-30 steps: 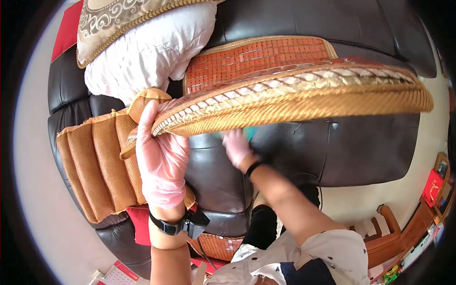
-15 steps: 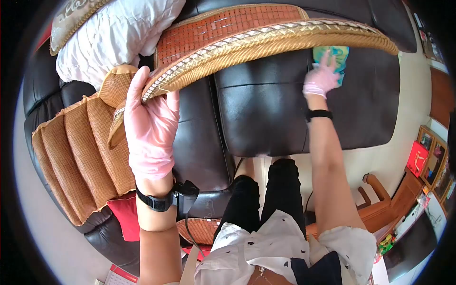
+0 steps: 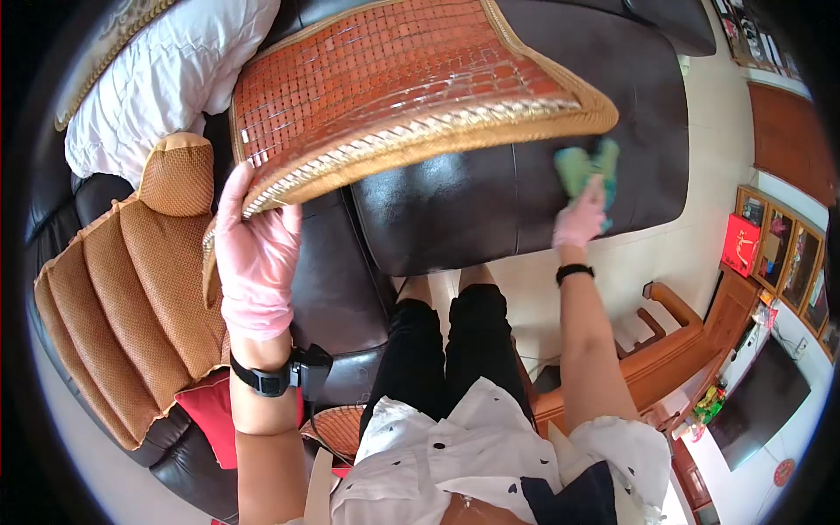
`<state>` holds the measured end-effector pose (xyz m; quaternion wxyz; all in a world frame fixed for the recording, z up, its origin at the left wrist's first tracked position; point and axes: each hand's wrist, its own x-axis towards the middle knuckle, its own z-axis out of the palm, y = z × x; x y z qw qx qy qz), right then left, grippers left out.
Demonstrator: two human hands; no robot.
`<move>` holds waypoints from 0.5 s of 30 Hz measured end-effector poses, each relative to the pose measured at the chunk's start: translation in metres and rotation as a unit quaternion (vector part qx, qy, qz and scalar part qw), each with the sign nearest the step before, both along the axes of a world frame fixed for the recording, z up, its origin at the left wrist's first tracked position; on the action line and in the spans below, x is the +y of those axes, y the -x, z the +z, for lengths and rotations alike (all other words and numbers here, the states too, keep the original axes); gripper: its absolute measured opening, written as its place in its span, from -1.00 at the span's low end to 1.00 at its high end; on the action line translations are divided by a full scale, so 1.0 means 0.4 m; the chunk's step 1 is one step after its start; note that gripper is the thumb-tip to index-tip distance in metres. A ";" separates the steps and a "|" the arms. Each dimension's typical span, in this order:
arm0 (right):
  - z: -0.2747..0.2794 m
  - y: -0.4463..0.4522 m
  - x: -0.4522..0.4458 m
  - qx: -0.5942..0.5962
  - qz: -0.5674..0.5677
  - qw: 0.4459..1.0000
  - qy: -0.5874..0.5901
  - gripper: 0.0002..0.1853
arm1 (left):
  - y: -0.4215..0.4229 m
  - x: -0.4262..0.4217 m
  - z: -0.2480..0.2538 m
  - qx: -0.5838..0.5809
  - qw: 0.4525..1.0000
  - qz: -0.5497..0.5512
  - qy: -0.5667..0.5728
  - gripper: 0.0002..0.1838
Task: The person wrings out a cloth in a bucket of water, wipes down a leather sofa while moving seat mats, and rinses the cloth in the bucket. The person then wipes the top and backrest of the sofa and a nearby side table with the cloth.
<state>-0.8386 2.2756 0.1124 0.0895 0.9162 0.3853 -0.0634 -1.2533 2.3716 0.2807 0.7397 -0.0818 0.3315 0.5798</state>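
My left hand [image 3: 259,254], in a pink glove, grips the near edge of a reddish-brown beaded seat mat [image 3: 350,74] with a tan cloth border. The mat is lifted, its near edge raised above the dark leather sofa [image 3: 437,206]. My right hand [image 3: 579,217], gloved too, holds a green and blue cloth [image 3: 588,171] against the sofa seat, to the right of the mat's corner. Motion blurs the cloth and my right fingers a little.
A brown padded cushion [image 3: 131,289] and a white quilted bundle [image 3: 166,87] lie on the sofa at the left. A red cushion [image 3: 208,416] is below them. A wooden chair [image 3: 647,367] stands at the right, before a glass-fronted cabinet [image 3: 774,254].
My right hand has brought the cloth nearer to me across the seat. The mat's near edge has tipped, so more of its beaded top shows. The view has shifted.
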 end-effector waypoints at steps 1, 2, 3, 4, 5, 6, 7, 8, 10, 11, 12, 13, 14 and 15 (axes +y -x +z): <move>-0.035 -0.051 -0.010 -0.020 -0.088 0.994 -0.063 -0.18 | -0.010 -0.013 -0.002 -0.001 1.000 -0.009 -0.003 -0.73; -0.082 -0.078 -0.021 -0.019 -0.148 0.985 -0.090 -0.21 | -0.024 -0.022 -0.001 -0.005 1.000 -0.020 -0.005 -0.74; -0.088 -0.040 -0.034 -0.015 -0.104 0.989 -0.105 -0.25 | -0.042 -0.027 0.003 0.009 0.999 -0.030 0.008 -0.75; -0.093 0.036 -0.040 -0.011 -0.059 0.991 -0.120 -0.29 | -0.054 -0.042 -0.003 0.011 0.999 -0.028 0.012 -0.75; -0.142 0.101 -0.089 0.039 0.014 0.996 -0.083 -0.38 | -0.064 -0.061 -0.015 0.003 0.999 -0.029 0.030 -0.76; -0.142 0.211 -0.148 0.035 0.149 0.988 -0.013 -0.51 | -0.074 -0.080 -0.025 -0.003 0.998 -0.032 0.048 -0.76; -0.139 0.327 -0.201 0.030 0.278 0.958 0.058 -0.62 | -0.092 -0.100 -0.021 -0.011 0.997 -0.053 0.061 -0.78; -0.154 0.404 -0.242 0.124 0.337 0.926 0.121 -0.61 | -0.084 -0.131 -0.060 -0.023 0.995 -0.061 0.081 -0.81; -0.143 0.468 -0.283 0.235 0.444 0.861 0.078 -0.56 | -0.126 -0.178 -0.069 0.027 0.985 -0.068 0.154 -0.85; -0.118 0.455 -0.285 0.222 0.510 0.831 -0.024 -0.52 | -0.135 -0.209 -0.097 0.051 0.981 -0.052 0.180 -0.86; -0.124 0.416 -0.271 0.206 0.464 0.855 -0.106 -0.51 | -0.137 -0.240 -0.128 0.079 0.974 -0.036 0.208 -0.88; -0.133 0.378 -0.259 0.195 0.414 0.869 -0.189 -0.51 | -0.145 -0.264 -0.139 0.090 0.970 -0.050 0.218 -0.90; -0.133 0.266 -0.275 0.166 0.380 0.895 -0.164 -0.54 | -0.147 -0.288 -0.167 0.100 0.971 -0.057 0.211 -0.92; -0.129 0.154 -0.288 0.135 0.346 0.919 -0.135 -0.56 | -0.120 -0.324 -0.247 0.102 0.967 -0.050 0.230 -0.92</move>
